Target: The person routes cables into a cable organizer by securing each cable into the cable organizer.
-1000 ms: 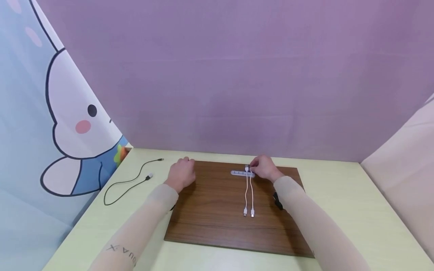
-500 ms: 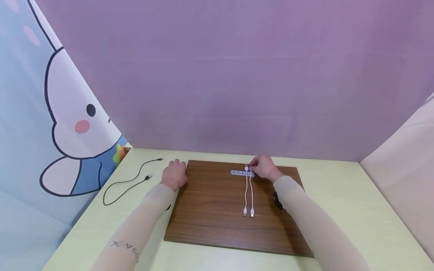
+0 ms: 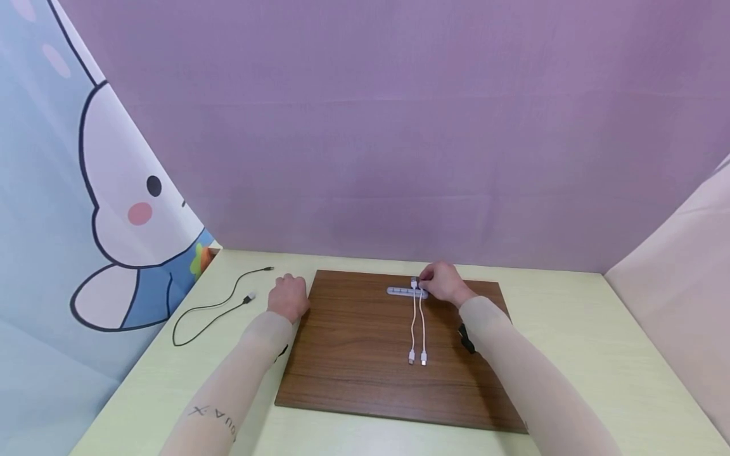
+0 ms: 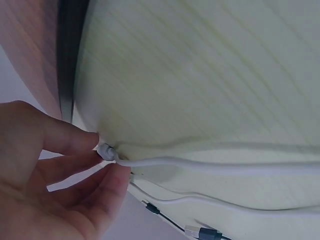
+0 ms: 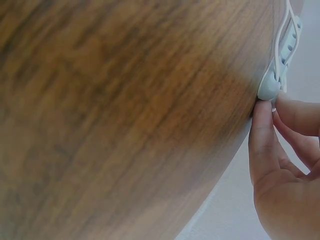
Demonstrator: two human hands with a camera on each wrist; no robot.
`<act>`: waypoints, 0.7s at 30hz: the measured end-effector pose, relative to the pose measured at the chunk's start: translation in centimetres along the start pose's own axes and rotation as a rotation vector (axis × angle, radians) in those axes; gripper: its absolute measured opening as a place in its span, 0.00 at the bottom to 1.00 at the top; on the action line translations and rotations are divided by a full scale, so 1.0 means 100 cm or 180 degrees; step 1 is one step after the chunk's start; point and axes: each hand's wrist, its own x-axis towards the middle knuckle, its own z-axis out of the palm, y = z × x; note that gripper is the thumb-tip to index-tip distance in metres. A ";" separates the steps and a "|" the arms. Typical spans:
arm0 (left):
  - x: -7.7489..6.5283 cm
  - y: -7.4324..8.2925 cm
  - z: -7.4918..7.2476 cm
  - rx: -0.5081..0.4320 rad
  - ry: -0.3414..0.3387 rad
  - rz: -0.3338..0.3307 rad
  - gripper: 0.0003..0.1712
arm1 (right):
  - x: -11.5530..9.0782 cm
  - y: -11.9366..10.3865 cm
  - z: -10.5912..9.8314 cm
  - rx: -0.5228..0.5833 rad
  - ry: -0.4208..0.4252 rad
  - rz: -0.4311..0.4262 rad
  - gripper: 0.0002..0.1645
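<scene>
My left hand (image 3: 288,297) is over the pale table beside the board's left edge. In the left wrist view its thumb and fingertips pinch the bundled end of a white cable (image 4: 200,166); a second white cable (image 4: 225,211) lies just beyond. The head view hides both behind the hand and arm. On the brown wooden board (image 3: 353,367) sits a pale cable holder (image 3: 399,291) with two white USB cables (image 3: 423,323) hanging forward from its right part. My right hand (image 3: 446,283) pinches the right-hand cable at its plug end, against the holder's end; fingertips mostly cover the plug.
A black USB cable (image 3: 196,308) lies looped on the table (image 3: 142,386) at the left. Behind the table hangs a purple curtain (image 3: 365,158), with a printed cartoon cloth (image 3: 131,209) on the left and a pale cloth (image 3: 673,285) on the right.
My left hand has moved left off the board's upper left corner and slightly toward me, down to the table beside it. The right hand has stayed at the holder.
</scene>
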 end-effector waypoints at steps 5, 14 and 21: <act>0.001 0.001 0.000 -0.0088 -0.0019 -0.0029 0.14 | 0.000 0.000 -0.001 0.0005 0.0002 0.0009 0.10; 0.000 0.001 -0.002 -0.0279 0.0007 0.0063 0.20 | -0.001 -0.003 -0.001 0.0054 0.0054 0.0004 0.11; -0.002 0.005 -0.014 -0.0121 0.0064 0.0394 0.23 | -0.003 -0.009 -0.003 0.0054 0.0039 -0.0065 0.12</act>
